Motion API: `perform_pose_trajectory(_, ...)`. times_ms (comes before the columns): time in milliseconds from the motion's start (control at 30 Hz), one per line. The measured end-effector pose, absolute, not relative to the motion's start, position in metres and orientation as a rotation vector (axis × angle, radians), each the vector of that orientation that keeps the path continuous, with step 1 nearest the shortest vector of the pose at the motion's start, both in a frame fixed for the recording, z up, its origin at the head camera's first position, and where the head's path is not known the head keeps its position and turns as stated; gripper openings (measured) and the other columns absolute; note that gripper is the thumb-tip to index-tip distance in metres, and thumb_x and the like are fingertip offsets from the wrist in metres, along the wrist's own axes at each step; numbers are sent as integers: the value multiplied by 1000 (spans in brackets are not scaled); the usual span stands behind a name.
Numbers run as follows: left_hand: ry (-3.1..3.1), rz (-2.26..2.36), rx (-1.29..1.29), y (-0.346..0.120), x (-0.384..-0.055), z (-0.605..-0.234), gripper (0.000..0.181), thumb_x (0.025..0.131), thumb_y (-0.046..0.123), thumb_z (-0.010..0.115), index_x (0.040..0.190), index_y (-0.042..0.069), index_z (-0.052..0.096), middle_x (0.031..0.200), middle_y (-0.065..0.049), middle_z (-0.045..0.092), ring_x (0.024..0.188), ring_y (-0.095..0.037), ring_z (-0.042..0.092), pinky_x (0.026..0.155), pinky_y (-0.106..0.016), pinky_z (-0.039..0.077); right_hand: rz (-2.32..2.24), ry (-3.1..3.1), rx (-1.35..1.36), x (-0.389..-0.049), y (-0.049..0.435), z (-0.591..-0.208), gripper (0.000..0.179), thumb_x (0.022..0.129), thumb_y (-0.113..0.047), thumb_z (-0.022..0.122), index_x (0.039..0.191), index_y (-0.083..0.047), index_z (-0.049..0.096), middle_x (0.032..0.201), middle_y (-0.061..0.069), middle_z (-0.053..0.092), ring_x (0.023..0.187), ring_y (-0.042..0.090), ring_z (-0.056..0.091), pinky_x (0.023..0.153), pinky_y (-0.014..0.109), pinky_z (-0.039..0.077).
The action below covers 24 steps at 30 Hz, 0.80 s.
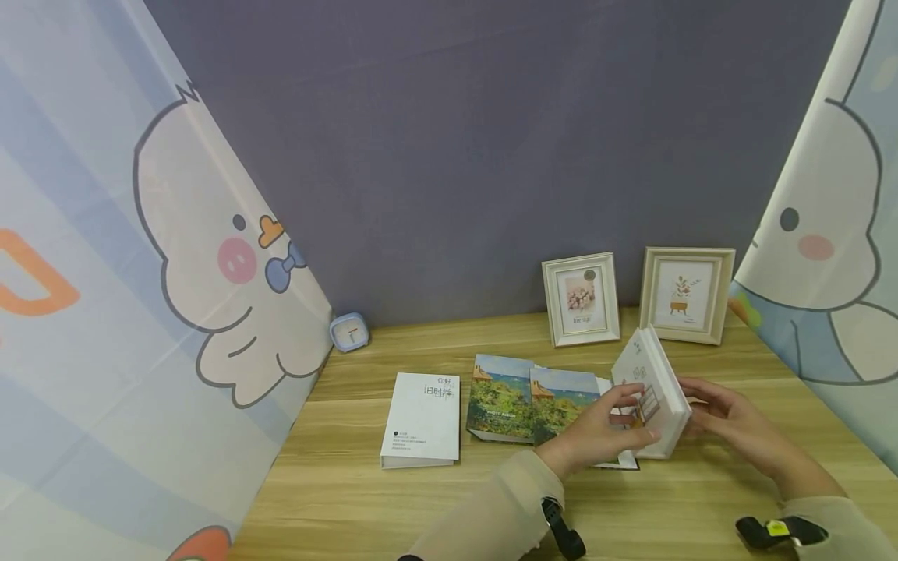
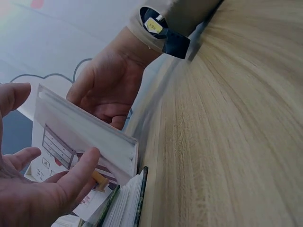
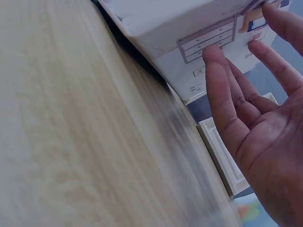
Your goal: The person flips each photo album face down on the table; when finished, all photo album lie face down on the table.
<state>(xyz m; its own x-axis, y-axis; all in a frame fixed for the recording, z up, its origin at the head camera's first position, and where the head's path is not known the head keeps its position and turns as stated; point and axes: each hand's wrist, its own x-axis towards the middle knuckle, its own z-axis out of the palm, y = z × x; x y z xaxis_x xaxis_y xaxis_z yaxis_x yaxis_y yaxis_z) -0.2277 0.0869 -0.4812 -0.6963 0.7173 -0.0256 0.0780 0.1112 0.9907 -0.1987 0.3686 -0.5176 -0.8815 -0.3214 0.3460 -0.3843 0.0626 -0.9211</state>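
A thick white photo album or book [image 1: 659,397] with furniture drawings on its cover stands on edge, tilted, between the two hands. My left hand [image 1: 596,428] is at its illustrated face, fingers spread and fairly straight. On the opposite side my right hand [image 1: 730,421] rests its extended fingertips against the cover; the right wrist view shows these fingers [image 3: 220,90] lying along the drawings. Close beneath the left hand lie two photo albums [image 1: 501,397] with a painted seaside landscape, partly overlapping. A green-edged book [image 2: 125,203] with white pages touches the white one's lower edge in the left wrist view.
A white book [image 1: 421,421] with dark lettering lies to the left. Behind it is a small blue clock [image 1: 349,333]. Two cream picture frames [image 1: 581,300] stand at the back right, before a grey curtain [image 1: 491,156]. Cartoon-printed curtains flank the wooden table [image 1: 337,499].
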Motion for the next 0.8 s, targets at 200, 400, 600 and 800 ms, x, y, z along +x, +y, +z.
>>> perform_pose_trajectory(200,1624,1768,693,89,-227,-481,60,104,11,66,155,36,46,142,9,50,120,-8,62,90,-30,59,1819,-2367,668,-199,363,-517,46,105,9,53,149,-1,53,133,-19,65,108,6,67,78,34,62)
perform_pose_trajectory(400,1557,1816,678,87,-228,-480,53,107,12,63,153,33,48,139,2,52,111,-15,69,92,-34,59,1708,-2411,631,-200,359,-515,44,104,7,56,147,4,53,137,-23,61,117,-1,61,84,26,57)
perform_pose_trajectory(600,1629,1833,722,83,-229,-475,47,108,18,62,152,25,49,140,-1,56,113,-27,70,92,-42,60,1661,-2414,654,-200,354,-513,44,103,7,59,146,6,54,142,-17,61,126,-2,55,91,20,51)
perform_pose_trajectory(800,1762,1836,776,80,-232,-470,51,108,24,63,155,28,45,140,5,54,105,-15,69,88,-42,61,1651,-2390,726,-200,349,-513,46,100,9,62,146,8,53,149,-1,57,130,1,54,95,22,52)
